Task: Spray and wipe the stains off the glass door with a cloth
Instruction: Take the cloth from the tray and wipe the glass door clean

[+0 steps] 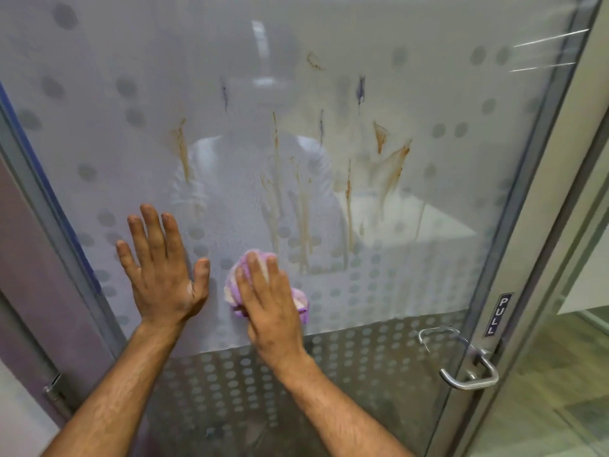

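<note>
The left hand (161,272), fingers spread wide and holding nothing, lies flat against the frosted glass door (428,275), apparently bracing it; just beside it the right hand (268,303) presses a bunched purple-and-white cloth (298,300) to the pane, palm over the wad, fingers narrowly splayed. The cloth looks soft, light and easily crumpled, best held bunched under the palm as here; the glass is stiff, smooth, probably slick where wetted, and likely to swing under pressure, hence the bracing hand. Above the cloth, well apart from it, brown drip stains (276,192) run down the pane, with a wider brown smear (390,166) to the right and bluish streaks (361,89) higher up. At lower right are the metal lever handle (469,374) and a PULL label (497,313), clear of the wiping path. No spray bottle is visible.
</note>
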A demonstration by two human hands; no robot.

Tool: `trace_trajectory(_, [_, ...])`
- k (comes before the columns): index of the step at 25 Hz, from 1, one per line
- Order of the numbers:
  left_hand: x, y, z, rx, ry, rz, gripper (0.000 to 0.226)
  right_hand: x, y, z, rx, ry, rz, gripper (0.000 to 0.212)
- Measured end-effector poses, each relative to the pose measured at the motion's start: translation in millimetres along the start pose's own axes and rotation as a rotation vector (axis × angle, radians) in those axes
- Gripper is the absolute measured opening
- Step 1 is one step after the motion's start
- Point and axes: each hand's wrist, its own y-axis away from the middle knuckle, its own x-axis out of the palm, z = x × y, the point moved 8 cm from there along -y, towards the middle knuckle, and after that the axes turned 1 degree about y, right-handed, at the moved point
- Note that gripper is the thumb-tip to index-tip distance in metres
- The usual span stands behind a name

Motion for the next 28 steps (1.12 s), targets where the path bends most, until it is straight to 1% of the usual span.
trace_trajectory(2, [1.5, 1.4, 1.1, 0.006, -0.004, 0.003, 0.085, -29.8, 6.6, -48.2, 0.081, 0.024, -0.040, 0.064])
trace_trajectory(4, [4.7, 1.8, 4.8, -0.001, 0.004, 0.017, 0.086, -64.7, 23.4, -107.1, 0.166, 0.110, -0.075, 0.063])
trace_trajectory(7, [7.0, 3.3, 7.4, -0.014, 0.003, 0.017, 0.086, -122.1, 54.2, -194.4, 0.312, 0.185, -0.116, 0.067])
trace_trajectory(10, [7.0, 1.6, 6.6, -0.021, 0.014, 0.034, 0.087, -159.6, 66.3, -243.1, 0.441, 0.168, -0.110, 0.069])
trace_trajectory(12, [6.1, 0.4, 5.4, -0.022, 0.037, 0.048, 0.087, -174.4, 69.0, -253.8, 0.562, 0.058, -0.176, 0.065])
trace_trajectory(16, [-4.9, -0.5, 13.4, -0.061, 0.150, 0.046, 0.088, -187.7, 61.1, -247.0, 0.658, -0.111, -0.357, 0.069])
trace_trajectory(17, [-8.8, -4.7, 16.1, -0.065, 0.161, 0.035, 0.088, -188.9, 58.4, -248.5, 0.708, -0.157, -0.403, 0.071])
trace_trajectory(20, [-12.8, -22.4, 16.9, -0.052, 0.148, 0.058, 0.097, -178.2, 47.0, -253.3, 0.828, -0.256, -0.455, 0.072])
trace_trajectory(22, [-9.7, -28.8, 11.4, -0.039, 0.103, 0.075, 0.102, -167.2, 40.5, -251.1, 0.844, -0.236, -0.472, 0.074])
trace_trajectory(25, [-5.7, -29.6, 6.9, -0.033, 0.045, 0.057, 0.104, -156.3, 35.9, -246.1, 0.843, -0.181, -0.521, 0.080])
trace_trajectory(28, [-3.5, -27.6, 9.0, -0.022, -0.001, 0.034, 0.103, -137.5, 26.2, -220.9, 0.810, -0.177, -0.548, 0.078])
